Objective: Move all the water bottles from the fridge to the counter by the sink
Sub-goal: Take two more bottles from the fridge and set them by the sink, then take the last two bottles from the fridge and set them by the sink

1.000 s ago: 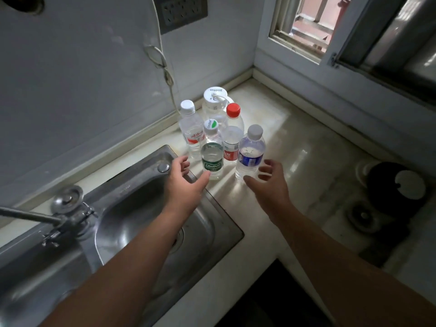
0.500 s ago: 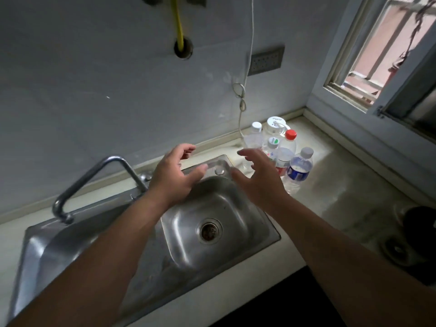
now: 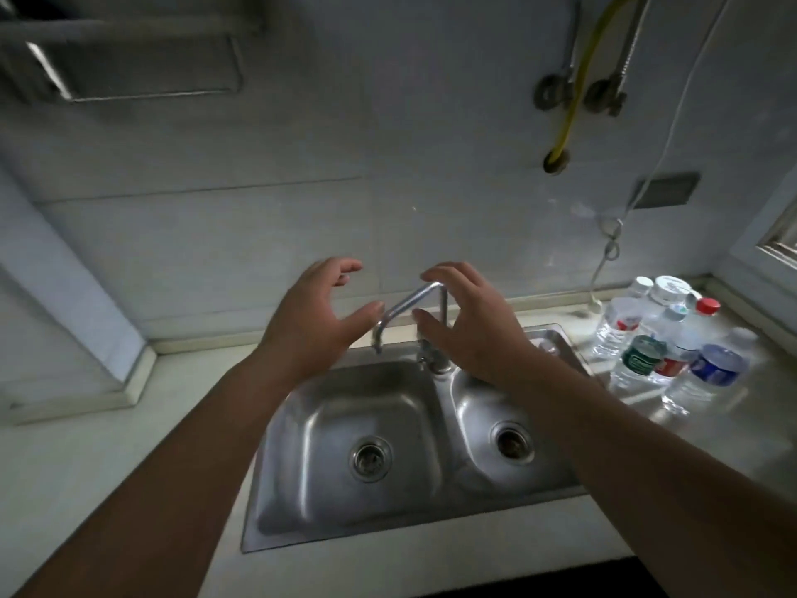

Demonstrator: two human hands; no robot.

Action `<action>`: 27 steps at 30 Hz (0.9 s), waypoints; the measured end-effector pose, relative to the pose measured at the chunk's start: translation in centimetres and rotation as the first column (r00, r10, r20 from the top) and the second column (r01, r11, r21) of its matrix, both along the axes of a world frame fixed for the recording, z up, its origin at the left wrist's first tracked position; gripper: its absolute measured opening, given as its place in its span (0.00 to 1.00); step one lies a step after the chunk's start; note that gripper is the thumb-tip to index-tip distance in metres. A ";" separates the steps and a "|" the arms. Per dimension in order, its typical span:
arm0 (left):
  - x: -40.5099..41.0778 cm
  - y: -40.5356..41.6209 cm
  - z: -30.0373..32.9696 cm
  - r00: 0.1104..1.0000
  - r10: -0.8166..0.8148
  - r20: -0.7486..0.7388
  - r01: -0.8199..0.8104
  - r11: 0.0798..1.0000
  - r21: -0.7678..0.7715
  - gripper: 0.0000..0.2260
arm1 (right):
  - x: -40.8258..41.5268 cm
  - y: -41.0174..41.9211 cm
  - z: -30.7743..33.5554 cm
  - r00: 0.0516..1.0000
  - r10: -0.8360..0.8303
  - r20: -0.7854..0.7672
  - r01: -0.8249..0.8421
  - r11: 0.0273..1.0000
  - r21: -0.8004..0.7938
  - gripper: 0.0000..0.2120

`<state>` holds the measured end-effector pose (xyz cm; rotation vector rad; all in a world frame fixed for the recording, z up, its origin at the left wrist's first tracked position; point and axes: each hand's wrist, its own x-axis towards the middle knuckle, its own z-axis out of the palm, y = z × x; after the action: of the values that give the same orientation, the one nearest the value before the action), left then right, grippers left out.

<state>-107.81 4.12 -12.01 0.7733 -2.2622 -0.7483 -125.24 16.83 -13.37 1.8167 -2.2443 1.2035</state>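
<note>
Bottles point(image 3: 673, 343) stand clustered on the counter point(image 3: 711, 442) just right of the sink point(image 3: 401, 429), upright and touching. Both hands hang empty over the basins, left hand point(image 3: 312, 325) and right hand point(image 3: 470, 325) with fingers spread and loosely curled, either side of the faucet point(image 3: 409, 312). If more bottles remain in the fridge, each should go down beside the group without knocking the tight cluster.

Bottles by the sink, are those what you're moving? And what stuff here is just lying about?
Part of the job:
water bottles, grouped upright
counter they stand on, right of the sink
left hand and right hand, both open and empty

Just there:
faucet
yellow hose
white cord
wall outlet
</note>
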 end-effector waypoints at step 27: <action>55.5 2.8 3.2 0.647 0.763 -0.019 -0.759 0.641 -0.111 0.25 | 52.2 -16.0 4.8 0.624 0.780 -0.055 -0.779 0.626 0.036 0.22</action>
<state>-52.30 6.94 -8.78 1.5469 -1.6998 -0.1883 -73.08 0.85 -8.57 2.9239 -1.3706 1.1313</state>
